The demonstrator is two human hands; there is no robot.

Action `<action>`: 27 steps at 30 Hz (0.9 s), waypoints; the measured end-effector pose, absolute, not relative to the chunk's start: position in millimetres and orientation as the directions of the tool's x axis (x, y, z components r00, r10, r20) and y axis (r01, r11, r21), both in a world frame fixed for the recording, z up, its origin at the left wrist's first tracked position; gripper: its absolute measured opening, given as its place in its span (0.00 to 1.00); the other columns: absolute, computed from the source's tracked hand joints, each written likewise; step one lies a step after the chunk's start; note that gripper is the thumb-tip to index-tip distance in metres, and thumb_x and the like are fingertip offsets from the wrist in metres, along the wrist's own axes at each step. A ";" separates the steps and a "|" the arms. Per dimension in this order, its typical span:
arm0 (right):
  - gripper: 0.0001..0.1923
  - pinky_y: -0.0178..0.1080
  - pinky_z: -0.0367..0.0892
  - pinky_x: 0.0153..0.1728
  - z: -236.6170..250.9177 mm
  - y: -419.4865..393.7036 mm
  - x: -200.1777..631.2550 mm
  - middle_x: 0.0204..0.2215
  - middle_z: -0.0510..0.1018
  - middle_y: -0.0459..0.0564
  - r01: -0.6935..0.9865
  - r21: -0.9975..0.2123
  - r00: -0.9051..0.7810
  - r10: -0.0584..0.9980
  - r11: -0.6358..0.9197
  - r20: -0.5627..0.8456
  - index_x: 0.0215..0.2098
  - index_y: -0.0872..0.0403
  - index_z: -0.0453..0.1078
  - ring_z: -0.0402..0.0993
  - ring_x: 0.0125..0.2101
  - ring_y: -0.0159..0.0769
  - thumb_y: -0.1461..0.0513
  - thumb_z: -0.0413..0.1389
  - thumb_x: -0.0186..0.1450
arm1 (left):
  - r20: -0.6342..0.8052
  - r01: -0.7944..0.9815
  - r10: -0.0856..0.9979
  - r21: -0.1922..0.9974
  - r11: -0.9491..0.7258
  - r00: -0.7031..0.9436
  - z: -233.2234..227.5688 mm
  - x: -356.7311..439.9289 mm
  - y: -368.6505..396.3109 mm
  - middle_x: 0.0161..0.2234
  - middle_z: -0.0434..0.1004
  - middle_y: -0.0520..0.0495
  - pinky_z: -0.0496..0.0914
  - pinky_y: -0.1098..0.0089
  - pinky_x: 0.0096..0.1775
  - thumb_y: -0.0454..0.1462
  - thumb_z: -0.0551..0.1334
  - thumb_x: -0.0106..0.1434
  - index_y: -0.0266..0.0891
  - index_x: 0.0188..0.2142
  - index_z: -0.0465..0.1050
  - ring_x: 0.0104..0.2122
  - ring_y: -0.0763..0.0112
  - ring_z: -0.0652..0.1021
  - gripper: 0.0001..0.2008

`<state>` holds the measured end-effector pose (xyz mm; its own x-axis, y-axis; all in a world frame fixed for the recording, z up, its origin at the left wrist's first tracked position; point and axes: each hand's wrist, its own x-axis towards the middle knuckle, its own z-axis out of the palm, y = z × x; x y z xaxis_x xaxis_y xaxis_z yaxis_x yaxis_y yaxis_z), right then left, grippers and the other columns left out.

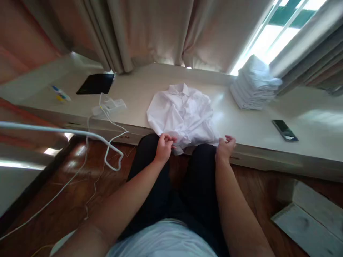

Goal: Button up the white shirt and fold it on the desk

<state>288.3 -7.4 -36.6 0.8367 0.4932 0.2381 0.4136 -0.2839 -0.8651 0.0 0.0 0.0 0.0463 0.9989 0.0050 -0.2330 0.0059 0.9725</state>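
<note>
A white collared shirt (184, 110) lies loosely spread and wrinkled on the white counter, its collar toward the curtains and its lower edge drooping over the front edge by my knees. My left hand (164, 145) is at the lower left of the shirt, with bent fingers closed on the hem. Beside the lower right corner of the shirt is my right hand (225, 145), its fingers loosely bent and apart. Nothing shows in its fingers.
A stack of folded white garments (253, 85) and a phone (284, 130) stand to the right on the counter (230, 123). Leftward are a power strip (112, 104), cables, and a black flat item (95, 84). A white bent rod (80, 131) juts in from the left. An open box (311, 214) sits lower right.
</note>
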 end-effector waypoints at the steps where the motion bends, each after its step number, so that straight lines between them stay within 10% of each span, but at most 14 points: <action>1: 0.22 0.40 0.60 0.46 -34.6 -6.3 287.5 0.43 0.62 0.49 0.402 -0.863 0.832 0.515 -0.306 0.205 0.48 0.51 0.66 0.63 0.38 0.35 0.61 0.51 0.54 | 0.000 -0.238 0.999 0.971 0.010 0.042 0.1 1.1 0.8 0.34 0.74 0.49 0.69 0.75 0.25 0.31 0.55 0.55 0.41 0.34 0.59 0.35 0.67 0.76 0.07; 19: 0.16 0.48 0.59 0.44 -3.9 -7.1 246.4 0.44 0.66 0.54 0.687 -0.626 0.648 0.701 -0.370 0.297 0.43 0.49 0.70 0.63 0.45 0.47 0.58 0.49 0.58 | 0.166 -0.044 0.983 0.984 -0.170 -0.082 22.3 0.5 -2.7 0.31 0.71 0.50 0.66 0.74 0.31 0.34 0.56 0.60 0.39 0.31 0.65 0.27 0.74 0.71 0.01; 27: 0.21 0.44 0.57 0.51 -1.3 26.2 266.7 0.47 0.69 0.56 0.634 -0.755 0.586 0.739 -0.164 0.332 0.48 0.55 0.65 0.64 0.47 0.43 0.59 0.50 0.56 | 0.117 -0.083 0.988 0.989 -0.125 -0.100 23.1 -3.2 -3.8 0.29 0.71 0.52 0.63 0.75 0.27 0.33 0.56 0.58 0.39 0.30 0.65 0.23 0.75 0.68 0.02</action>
<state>266.7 26.2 -1.3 0.5861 0.7393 0.3316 0.6344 -0.1642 -0.7554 -3.2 -3.8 23.1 -0.1003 0.9881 0.1166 -0.0825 -0.1250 0.9887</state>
